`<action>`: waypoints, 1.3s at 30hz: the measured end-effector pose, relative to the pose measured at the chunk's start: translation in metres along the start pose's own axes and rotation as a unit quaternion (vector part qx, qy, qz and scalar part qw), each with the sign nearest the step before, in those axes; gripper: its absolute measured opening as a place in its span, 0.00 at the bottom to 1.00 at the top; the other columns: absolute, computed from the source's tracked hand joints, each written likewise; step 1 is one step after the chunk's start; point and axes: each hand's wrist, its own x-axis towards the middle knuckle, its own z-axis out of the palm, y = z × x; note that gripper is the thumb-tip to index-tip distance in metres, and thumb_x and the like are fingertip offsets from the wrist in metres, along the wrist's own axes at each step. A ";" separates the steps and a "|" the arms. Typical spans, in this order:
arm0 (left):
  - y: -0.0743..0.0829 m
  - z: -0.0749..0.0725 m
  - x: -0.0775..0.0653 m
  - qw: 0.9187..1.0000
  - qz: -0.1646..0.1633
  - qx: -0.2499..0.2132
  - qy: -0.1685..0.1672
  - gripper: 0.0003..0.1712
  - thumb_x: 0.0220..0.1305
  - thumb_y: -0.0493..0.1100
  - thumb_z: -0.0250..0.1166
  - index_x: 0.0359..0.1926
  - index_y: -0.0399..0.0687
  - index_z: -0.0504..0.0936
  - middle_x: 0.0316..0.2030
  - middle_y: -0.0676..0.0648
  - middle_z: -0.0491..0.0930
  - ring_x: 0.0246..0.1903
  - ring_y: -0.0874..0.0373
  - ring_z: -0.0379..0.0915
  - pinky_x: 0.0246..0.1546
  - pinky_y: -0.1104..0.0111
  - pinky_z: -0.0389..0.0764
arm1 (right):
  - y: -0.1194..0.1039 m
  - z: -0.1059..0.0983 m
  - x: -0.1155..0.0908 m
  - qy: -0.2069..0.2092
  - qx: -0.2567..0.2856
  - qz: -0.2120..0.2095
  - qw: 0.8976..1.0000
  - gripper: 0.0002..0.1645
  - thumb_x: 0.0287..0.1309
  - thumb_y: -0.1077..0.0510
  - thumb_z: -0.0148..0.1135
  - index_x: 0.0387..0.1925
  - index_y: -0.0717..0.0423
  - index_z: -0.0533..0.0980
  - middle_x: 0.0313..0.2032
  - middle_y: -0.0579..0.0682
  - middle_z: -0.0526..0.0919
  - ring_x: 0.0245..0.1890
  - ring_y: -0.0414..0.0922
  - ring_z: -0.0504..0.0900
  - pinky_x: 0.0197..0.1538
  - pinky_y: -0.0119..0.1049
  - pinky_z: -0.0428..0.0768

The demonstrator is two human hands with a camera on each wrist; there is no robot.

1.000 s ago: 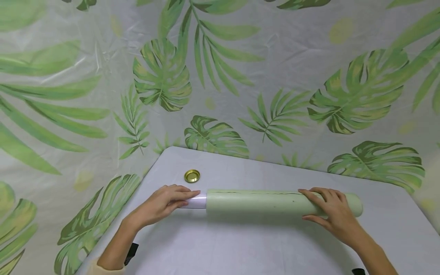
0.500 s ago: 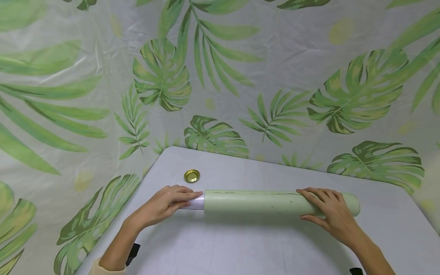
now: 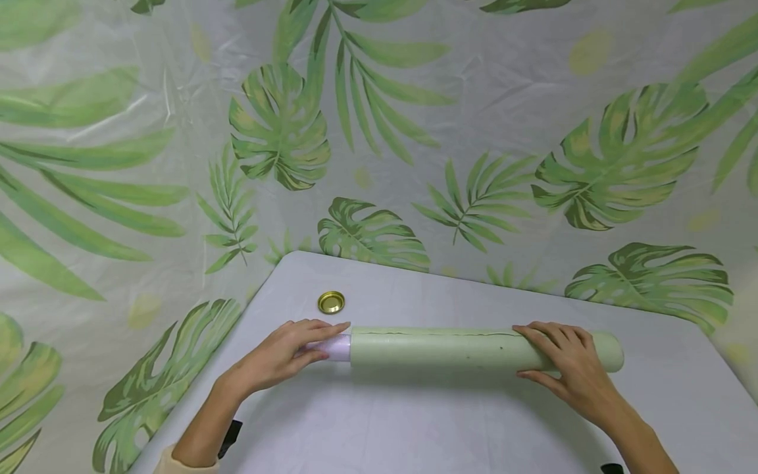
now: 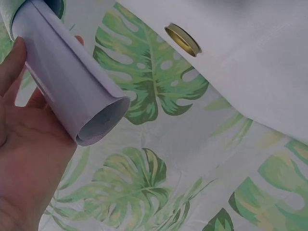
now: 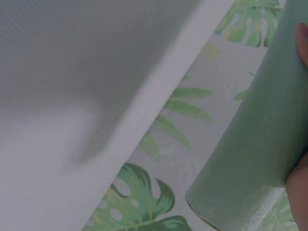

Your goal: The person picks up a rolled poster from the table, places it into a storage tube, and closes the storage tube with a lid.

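A long pale green tube [image 3: 438, 349] with a seam along its top lies crosswise in front of me, held above the table. Out of its left end sticks a roll of whitish paper [image 3: 339, 347]. My left hand [image 3: 275, 355] holds this roll between thumb and fingers, with the fingertips right at the tube's rim. The left wrist view shows the paper's open, overlapping end [image 4: 105, 120] beside the palm. Near the tube's right end, my right hand [image 3: 571, 365] grips it from above, fingers on the far side and thumb on the near side.
A gold round lid [image 3: 331, 302] lies on the white table [image 3: 426, 421] behind my left hand. The table's back edge runs along a leaf-patterned sheet [image 3: 379, 131]. Black wrist straps show at both forearms.
The tube has shifted slightly left over the paper roll. My left index finger has lifted a little, so more of the roll shows between finger and thumb. The right hand keeps its grip.
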 end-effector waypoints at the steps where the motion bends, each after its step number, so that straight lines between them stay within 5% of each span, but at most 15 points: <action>1: 0.000 0.000 0.000 1.000 -0.005 0.006 0.000 0.35 0.69 0.43 0.69 0.75 0.58 0.71 0.60 0.51 0.84 0.53 0.60 0.81 0.52 0.58 0.81 | 0.000 0.000 0.001 0.004 -0.001 -0.001 1.000 0.46 0.48 0.32 0.73 0.67 0.44 0.76 0.56 0.50 0.81 0.56 0.54 0.76 0.58 0.57 0.64; 7: 0.002 0.000 -0.003 0.999 -0.028 0.031 0.009 0.44 0.67 0.45 0.72 0.80 0.55 0.62 0.66 0.49 0.79 0.62 0.56 0.78 0.56 0.51 0.78 | 0.000 0.003 0.001 0.024 0.000 0.006 1.000 0.47 0.62 0.21 0.51 0.67 0.48 0.77 0.56 0.54 0.82 0.56 0.56 0.76 0.58 0.58 0.64; 12: 0.002 -0.002 -0.003 0.998 -0.031 0.040 0.045 0.47 0.67 0.49 0.72 0.81 0.57 0.59 0.73 0.46 0.71 0.72 0.47 0.69 0.65 0.44 0.72 | 0.000 0.004 0.000 0.041 0.001 0.011 0.999 0.47 0.63 0.20 0.47 0.65 0.49 0.78 0.55 0.54 0.82 0.55 0.56 0.75 0.57 0.57 0.64; 16: -0.004 -0.010 -0.008 0.993 -0.067 0.041 0.086 0.43 0.71 0.53 0.68 0.81 0.60 0.59 0.74 0.45 0.70 0.73 0.44 0.67 0.68 0.40 0.66 | 0.000 0.004 -0.001 0.047 0.002 0.017 0.999 0.48 0.63 0.20 0.47 0.65 0.50 0.78 0.55 0.54 0.81 0.56 0.56 0.75 0.57 0.56 0.63; 21: -0.026 -0.019 -0.028 0.982 -0.143 -0.028 0.120 0.36 0.77 0.49 0.61 0.80 0.59 0.61 0.71 0.42 0.72 0.66 0.43 0.73 0.63 0.42 0.73 | 0.001 0.004 -0.004 0.049 0.015 0.037 0.998 0.49 0.61 0.19 0.48 0.65 0.50 0.79 0.56 0.56 0.82 0.56 0.57 0.74 0.58 0.57 0.62; 25: -0.042 -0.017 -0.043 0.974 -0.168 -0.111 0.100 0.34 0.80 0.47 0.57 0.81 0.60 0.58 0.75 0.42 0.68 0.68 0.43 0.72 0.61 0.60 0.76 | 0.004 0.004 -0.007 0.055 0.028 0.052 0.997 0.51 0.59 0.18 0.49 0.64 0.51 0.79 0.56 0.56 0.82 0.56 0.57 0.73 0.58 0.56 0.62; 28: -0.048 -0.014 -0.048 0.972 -0.168 -0.144 0.083 0.34 0.81 0.47 0.56 0.81 0.63 0.58 0.76 0.46 0.66 0.70 0.45 0.69 0.59 0.70 0.76 | 0.006 0.004 -0.009 0.055 0.034 0.057 0.996 0.48 0.53 0.22 0.63 0.64 0.50 0.79 0.56 0.56 0.82 0.56 0.55 0.73 0.58 0.54 0.61; 32: -0.049 -0.010 -0.047 0.964 -0.190 -0.166 0.079 0.31 0.81 0.51 0.56 0.80 0.69 0.61 0.74 0.49 0.71 0.65 0.54 0.75 0.57 0.70 0.79 | 0.006 0.004 -0.011 0.051 0.039 0.064 0.996 0.49 0.34 0.46 0.84 0.64 0.50 0.79 0.57 0.55 0.82 0.57 0.55 0.73 0.58 0.55 0.61; 35: -0.050 -0.008 -0.046 0.956 -0.201 -0.199 0.083 0.30 0.80 0.53 0.56 0.78 0.70 0.64 0.73 0.47 0.71 0.66 0.57 0.74 0.58 0.74 0.78 | 0.005 0.005 -0.012 0.050 0.041 0.068 0.996 0.52 0.27 0.54 0.85 0.64 0.49 0.79 0.57 0.55 0.82 0.57 0.55 0.73 0.57 0.55 0.62; 39: -0.053 -0.005 -0.042 0.946 -0.176 -0.253 0.104 0.29 0.80 0.48 0.57 0.78 0.60 0.67 0.72 0.41 0.71 0.64 0.65 0.75 0.57 0.78 0.79 | 0.005 0.005 -0.012 0.050 0.044 0.070 0.995 0.53 0.27 0.54 0.86 0.64 0.50 0.79 0.57 0.55 0.82 0.57 0.55 0.73 0.58 0.53 0.61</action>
